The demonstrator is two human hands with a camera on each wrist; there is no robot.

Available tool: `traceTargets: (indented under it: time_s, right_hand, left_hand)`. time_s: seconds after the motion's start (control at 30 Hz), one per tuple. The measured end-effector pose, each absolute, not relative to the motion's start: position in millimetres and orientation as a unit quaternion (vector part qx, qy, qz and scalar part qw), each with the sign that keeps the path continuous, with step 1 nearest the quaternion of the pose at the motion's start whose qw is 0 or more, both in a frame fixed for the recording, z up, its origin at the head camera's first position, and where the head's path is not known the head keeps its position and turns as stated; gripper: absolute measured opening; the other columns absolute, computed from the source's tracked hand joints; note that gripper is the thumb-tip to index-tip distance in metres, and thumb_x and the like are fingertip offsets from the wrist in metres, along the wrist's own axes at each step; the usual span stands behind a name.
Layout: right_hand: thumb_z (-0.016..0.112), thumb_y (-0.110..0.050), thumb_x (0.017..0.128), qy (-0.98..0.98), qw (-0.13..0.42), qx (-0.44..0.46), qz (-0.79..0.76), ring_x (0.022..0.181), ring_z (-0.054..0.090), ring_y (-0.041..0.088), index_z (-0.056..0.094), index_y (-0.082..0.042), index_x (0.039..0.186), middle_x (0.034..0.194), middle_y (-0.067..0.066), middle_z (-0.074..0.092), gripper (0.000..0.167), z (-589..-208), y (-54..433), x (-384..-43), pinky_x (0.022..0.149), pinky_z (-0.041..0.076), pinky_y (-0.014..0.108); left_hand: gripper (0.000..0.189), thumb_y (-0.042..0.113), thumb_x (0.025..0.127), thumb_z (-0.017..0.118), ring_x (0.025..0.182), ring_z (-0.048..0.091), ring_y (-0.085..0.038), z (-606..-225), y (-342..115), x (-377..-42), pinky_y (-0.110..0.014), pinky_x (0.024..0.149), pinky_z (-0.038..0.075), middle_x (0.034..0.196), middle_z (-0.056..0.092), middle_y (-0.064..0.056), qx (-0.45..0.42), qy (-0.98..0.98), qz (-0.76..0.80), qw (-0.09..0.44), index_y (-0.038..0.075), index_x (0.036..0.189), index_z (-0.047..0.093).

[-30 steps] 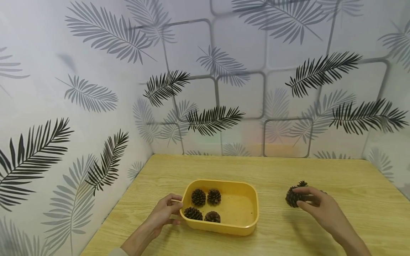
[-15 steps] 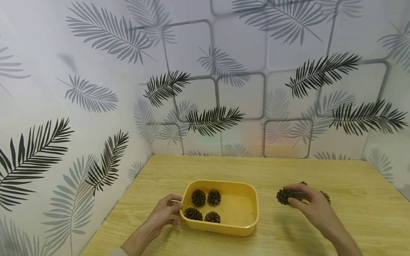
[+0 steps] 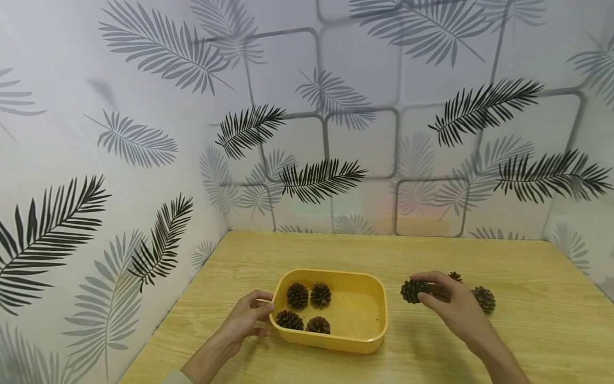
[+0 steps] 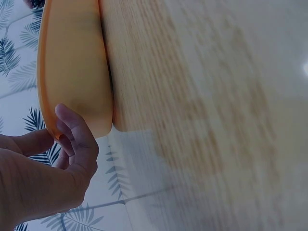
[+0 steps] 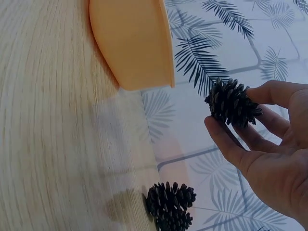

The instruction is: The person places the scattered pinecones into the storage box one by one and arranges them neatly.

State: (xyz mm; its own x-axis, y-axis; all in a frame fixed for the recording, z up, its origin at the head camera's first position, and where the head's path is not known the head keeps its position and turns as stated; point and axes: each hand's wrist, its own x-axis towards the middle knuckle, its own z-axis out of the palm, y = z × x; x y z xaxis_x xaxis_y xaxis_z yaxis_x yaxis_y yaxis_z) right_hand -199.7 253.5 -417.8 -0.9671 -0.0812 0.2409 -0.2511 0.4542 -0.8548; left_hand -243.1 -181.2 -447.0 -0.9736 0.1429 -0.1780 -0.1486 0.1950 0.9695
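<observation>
A yellow plastic tub (image 3: 331, 344) stands on the table, with several pine cones (image 3: 297, 296) gathered in its left half. My left hand (image 3: 243, 319) holds the tub's left end; the left wrist view shows thumb and fingers at the rim (image 4: 44, 96). To the right of the tub, my right hand (image 3: 458, 309) pinches a dark pine cone (image 5: 232, 103) between thumb and fingers, raised above the tabletop. Behind that hand lie two more pine cones: one plainly visible (image 3: 484, 300), the other mostly hidden, with only its top (image 3: 454, 276) showing.
The wood-grain table (image 3: 408, 253) meets a pale wall (image 3: 360, 144) printed with leaves at the back. Another wall (image 3: 158, 106) runs along the left side. Bare tabletop lies between the tub and the right hand.
My right hand has moved left toward the tub, carrying the pine cone away from the others. A loose pine cone behind it has come into view. My left hand stays in place.
</observation>
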Motion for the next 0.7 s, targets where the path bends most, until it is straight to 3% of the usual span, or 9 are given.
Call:
traceTargets:
  time_s: [0.33, 0.7]
  right_hand:
    - [0.069, -0.018, 0.102, -0.849, 0.097, 0.113, 0.507, 0.120, 0.065, 0.033, 0.066, -0.014, 0.135, 0.139, 0.013, 0.063, 0.033, -418, 239, -204, 0.088, 0.058, 0.028]
    - [0.070, -0.016, 0.102, -0.840, 0.104, 0.127, 0.518, 0.119, 0.064, 0.033, 0.066, -0.013, 0.133, 0.137, 0.011, 0.065, 0.032, -418, 222, -209, 0.098, 0.058, 0.045]
  left_hand:
    - [0.032, 0.014, 0.106, 0.060, 0.089, 0.063, -0.025, -447, -182, -244, -0.035, 0.068, 0.063, 0.118, 0.061, -0.020, 0.001, 0.764, 0.635, 0.117, -0.002, 0.134, 0.055]
    - [0.033, 0.014, 0.107, 0.059, 0.089, 0.064, -0.025, -447, -182, -244, -0.035, 0.069, 0.063, 0.118, 0.061, -0.019, 0.003, 0.764, 0.634, 0.120, -0.001, 0.135, 0.055]
